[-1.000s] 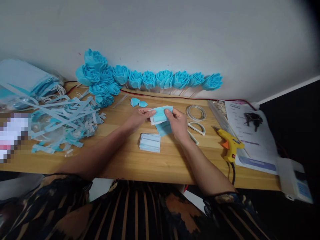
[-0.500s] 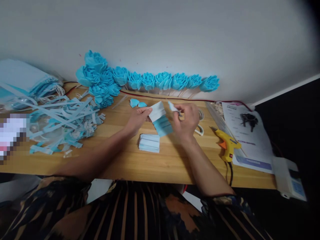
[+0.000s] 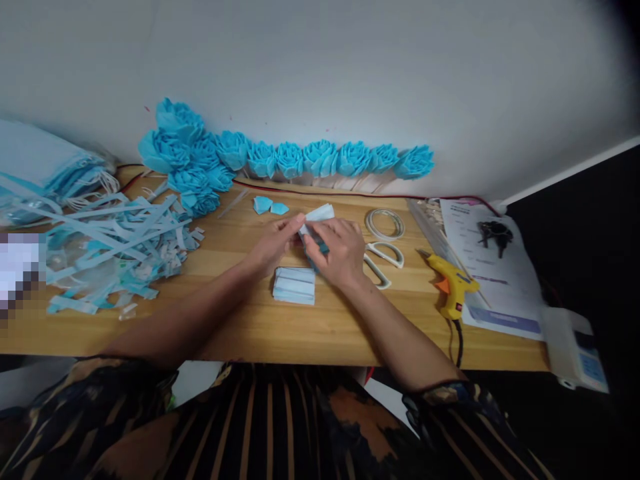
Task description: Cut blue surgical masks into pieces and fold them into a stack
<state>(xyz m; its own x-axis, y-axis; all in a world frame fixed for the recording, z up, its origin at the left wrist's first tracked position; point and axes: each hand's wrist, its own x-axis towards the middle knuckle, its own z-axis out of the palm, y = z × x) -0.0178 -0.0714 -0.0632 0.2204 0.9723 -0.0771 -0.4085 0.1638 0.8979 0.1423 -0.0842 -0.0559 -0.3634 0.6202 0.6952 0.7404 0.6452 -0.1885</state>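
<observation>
My left hand [image 3: 277, 243] pinches the left edge of a pale piece of cloth [image 3: 320, 213] above the middle of the wooden table. Closed on the same cloth from the right is my right hand [image 3: 340, 250], its fingers covering much of it. Part of a blue piece shows beneath my right fingers. A stack of pale blue rectangles [image 3: 294, 285] lies just below the hands. Two small blue folded pieces [image 3: 271, 205] rest behind my left hand. White-handled scissors [image 3: 387, 255] lie right of my right hand, partly hidden by it.
Blue cloth flowers [image 3: 320, 158] line the wall. Cut strips [image 3: 135, 233] heap at the left beside a mask pile [image 3: 40, 167]. At the right are a tape roll [image 3: 385, 225], a yellow glue gun [image 3: 453, 283], and keys [image 3: 495, 235] on a paper sheet [image 3: 505, 293].
My right hand has moved left to the cloth, beside my left hand. The tape roll and scissors handles are now uncovered. The view has shifted slightly.
</observation>
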